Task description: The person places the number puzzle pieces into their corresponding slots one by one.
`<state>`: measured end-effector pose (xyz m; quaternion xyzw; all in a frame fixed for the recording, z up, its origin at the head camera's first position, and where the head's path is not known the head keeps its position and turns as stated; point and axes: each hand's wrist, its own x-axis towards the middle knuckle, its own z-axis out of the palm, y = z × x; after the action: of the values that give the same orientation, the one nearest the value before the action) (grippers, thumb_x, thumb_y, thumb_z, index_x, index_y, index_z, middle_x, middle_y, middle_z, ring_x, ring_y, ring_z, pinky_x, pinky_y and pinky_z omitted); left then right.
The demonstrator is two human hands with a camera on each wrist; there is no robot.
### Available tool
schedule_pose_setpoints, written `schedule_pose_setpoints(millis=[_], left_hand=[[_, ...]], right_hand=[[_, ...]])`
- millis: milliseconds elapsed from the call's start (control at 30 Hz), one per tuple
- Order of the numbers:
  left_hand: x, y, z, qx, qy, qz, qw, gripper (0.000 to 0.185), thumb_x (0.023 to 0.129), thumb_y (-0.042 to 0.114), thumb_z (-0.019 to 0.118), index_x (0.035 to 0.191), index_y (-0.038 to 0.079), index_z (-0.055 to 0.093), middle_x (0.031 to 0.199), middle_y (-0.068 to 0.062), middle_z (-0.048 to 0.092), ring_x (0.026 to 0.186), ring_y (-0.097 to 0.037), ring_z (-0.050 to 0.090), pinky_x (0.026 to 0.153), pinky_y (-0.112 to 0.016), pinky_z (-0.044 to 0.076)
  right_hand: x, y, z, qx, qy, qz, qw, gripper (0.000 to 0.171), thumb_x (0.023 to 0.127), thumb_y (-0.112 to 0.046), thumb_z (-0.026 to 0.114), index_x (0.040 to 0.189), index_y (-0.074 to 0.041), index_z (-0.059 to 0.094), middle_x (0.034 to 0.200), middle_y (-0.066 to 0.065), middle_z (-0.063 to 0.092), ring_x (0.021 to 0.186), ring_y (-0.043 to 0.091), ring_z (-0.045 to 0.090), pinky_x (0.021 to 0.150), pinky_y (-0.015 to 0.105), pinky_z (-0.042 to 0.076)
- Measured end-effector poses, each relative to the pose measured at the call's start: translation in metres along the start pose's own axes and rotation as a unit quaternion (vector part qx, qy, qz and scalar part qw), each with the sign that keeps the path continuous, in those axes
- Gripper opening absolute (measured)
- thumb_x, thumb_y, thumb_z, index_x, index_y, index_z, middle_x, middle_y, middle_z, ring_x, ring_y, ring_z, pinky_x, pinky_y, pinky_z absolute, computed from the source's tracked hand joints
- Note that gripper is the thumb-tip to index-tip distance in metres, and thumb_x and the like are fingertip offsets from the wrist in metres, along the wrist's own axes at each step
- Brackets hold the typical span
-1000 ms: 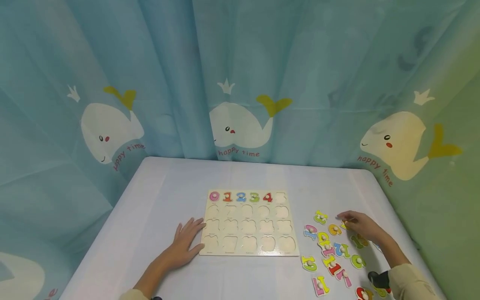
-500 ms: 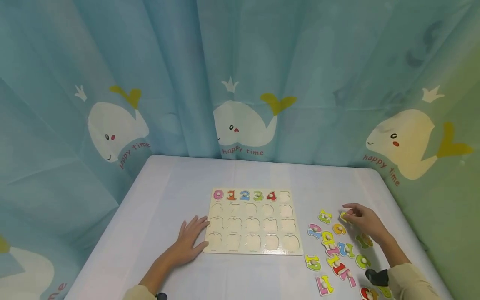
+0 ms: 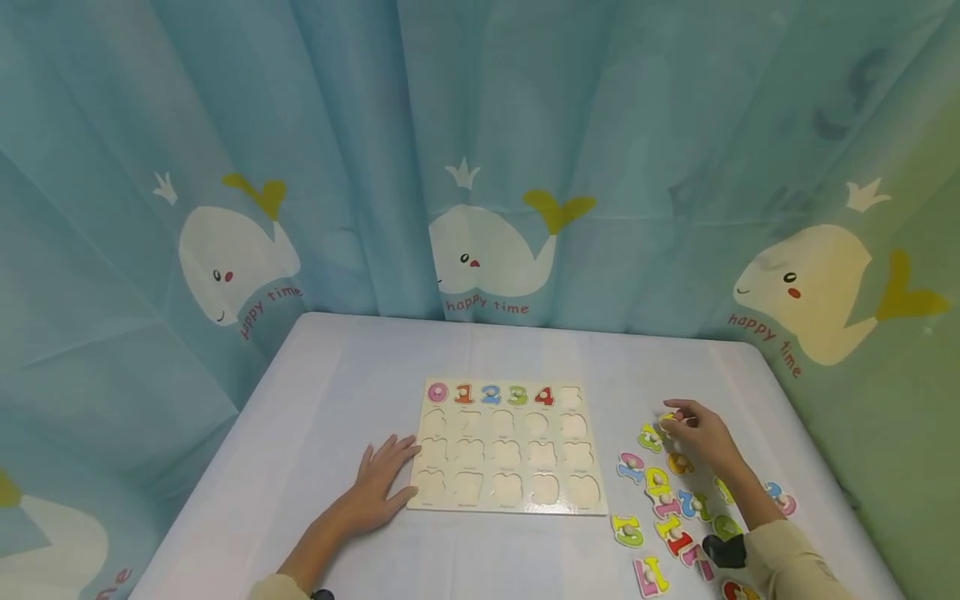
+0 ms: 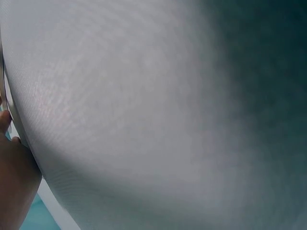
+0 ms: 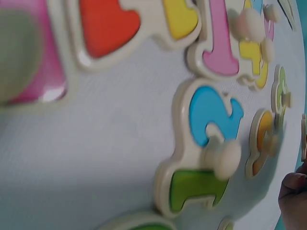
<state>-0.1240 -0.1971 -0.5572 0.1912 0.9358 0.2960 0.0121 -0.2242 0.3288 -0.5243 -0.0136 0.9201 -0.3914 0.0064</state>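
My left hand (image 3: 378, 492) rests with spread fingers on the left edge of the wooden number puzzle board (image 3: 517, 500). The pieces 0 (image 3: 438, 392), 1, 2, 3 and a red 4 (image 3: 544, 396) sit in its top row; the other recesses show bare. At the right, my right hand (image 3: 701, 431) pinches a small number puzzle piece (image 3: 667, 422) with yellow on it, its number mostly hidden by the fingers. It is just above a yellow-green piece (image 3: 650, 438). The right wrist view shows the hand (image 5: 293, 196) at its right edge, the held piece (image 5: 304, 138) seen edge-on.
Several loose number pieces with round knobs lie right of the board, among them an orange 6 (image 3: 679, 463), a blue-and-green piece (image 5: 206, 120) and a pink-and-yellow piece (image 3: 651, 577). A whale-print curtain (image 3: 360, 208) hangs behind the white table (image 3: 360, 358).
My right hand has picked up the yellow piece and carried it left and slightly away from me. A blue-and-pink piece at the far right now shows. My left hand stays on the board.
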Motion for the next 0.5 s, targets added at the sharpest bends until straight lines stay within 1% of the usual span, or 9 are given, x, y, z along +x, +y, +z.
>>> schedule_pose_setpoints(millis=[133, 200, 267, 500], left_hand=[[-0.001, 0.002, 0.000, 0.002, 0.007, 0.002, 1.0000, 0.056, 0.090, 0.026, 0.059, 0.139, 0.005, 0.042, 0.148, -0.014, 0.034, 0.137, -0.039, 0.018, 0.106, -0.062, 0.001], [-0.003, 0.002, 0.000, -0.001, 0.016, 0.006, 0.9999, 0.056, 0.089, 0.025, 0.059, 0.138, 0.005, 0.043, 0.147, -0.015, 0.035, 0.137, -0.040, 0.020, 0.105, -0.063, 0.002], [-0.002, 0.002, 0.000, 0.001, 0.019, 0.009, 0.9998, 0.055, 0.089, 0.024, 0.060, 0.138, 0.005, 0.044, 0.146, -0.015, 0.036, 0.136, -0.041, 0.021, 0.105, -0.063, 0.002], [-0.001, 0.000, 0.001, -0.005, 0.014, 0.011, 0.9998, 0.056, 0.089, 0.025, 0.060, 0.138, 0.005, 0.043, 0.147, -0.014, 0.035, 0.137, -0.040, 0.020, 0.105, -0.062, 0.000]], right_hand=[[0.004, -0.001, 0.006, 0.001, -0.007, -0.002, 1.000, 0.046, 0.092, -0.028, 0.062, 0.127, 0.000, 0.052, 0.098, 0.011, 0.050, 0.084, 0.023, 0.046, 0.061, 0.026, 0.042], [0.005, -0.001, 0.008, 0.001, -0.016, -0.004, 1.000, 0.047, 0.092, -0.030, 0.061, 0.128, -0.001, 0.051, 0.100, 0.011, 0.050, 0.086, 0.023, 0.047, 0.063, 0.024, 0.042], [0.007, -0.002, 0.009, 0.007, -0.020, -0.005, 1.000, 0.048, 0.092, -0.031, 0.061, 0.128, -0.001, 0.051, 0.101, 0.011, 0.050, 0.086, 0.023, 0.047, 0.062, 0.023, 0.042], [0.012, -0.012, 0.020, 0.017, -0.020, 0.002, 1.000, 0.045, 0.091, -0.025, 0.063, 0.127, 0.000, 0.052, 0.100, 0.012, 0.050, 0.085, 0.024, 0.048, 0.057, 0.021, 0.042]])
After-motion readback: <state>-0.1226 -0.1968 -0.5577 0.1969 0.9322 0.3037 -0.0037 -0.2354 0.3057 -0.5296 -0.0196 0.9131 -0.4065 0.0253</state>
